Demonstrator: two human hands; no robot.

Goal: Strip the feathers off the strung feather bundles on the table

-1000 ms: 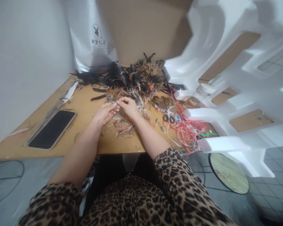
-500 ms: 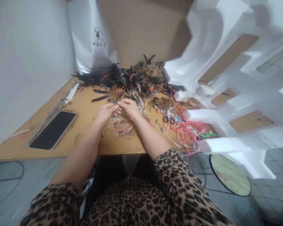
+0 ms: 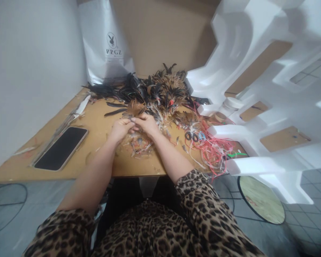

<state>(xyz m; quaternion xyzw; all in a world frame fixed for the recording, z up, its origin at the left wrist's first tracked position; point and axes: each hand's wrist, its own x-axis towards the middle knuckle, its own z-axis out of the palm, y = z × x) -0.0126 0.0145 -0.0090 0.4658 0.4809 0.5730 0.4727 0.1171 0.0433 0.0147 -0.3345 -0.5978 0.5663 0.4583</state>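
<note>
Over the middle of the table, a small bunch of brown feathers (image 3: 135, 108) is pinched by its lower end between my two hands. My left hand (image 3: 120, 129) is closed on it from the left, thumb and fingers pressed together. From the other side my right hand (image 3: 147, 124) grips the same end, its fingertips meeting those of the left. The bunch's base is mostly covered by my fingers. Just behind lie several loose black feathers (image 3: 115, 111), and a heap of brown and black feathers (image 3: 171, 85) sits farther back. Feather scraps (image 3: 140, 145) litter the tabletop below my hands.
A dark-screened phone (image 3: 61, 148) lies at the left. Pink and white strings (image 3: 215, 151) are tangled at the right, beside black rings (image 3: 191, 136). White foam packing (image 3: 230, 130) stands along the right edge. A silvery bag (image 3: 104, 43) stands at the back.
My hands have shifted very slightly and the fingertips have changed position at the base of the feather bunch, which is still held. Nothing else on the table has moved.
</note>
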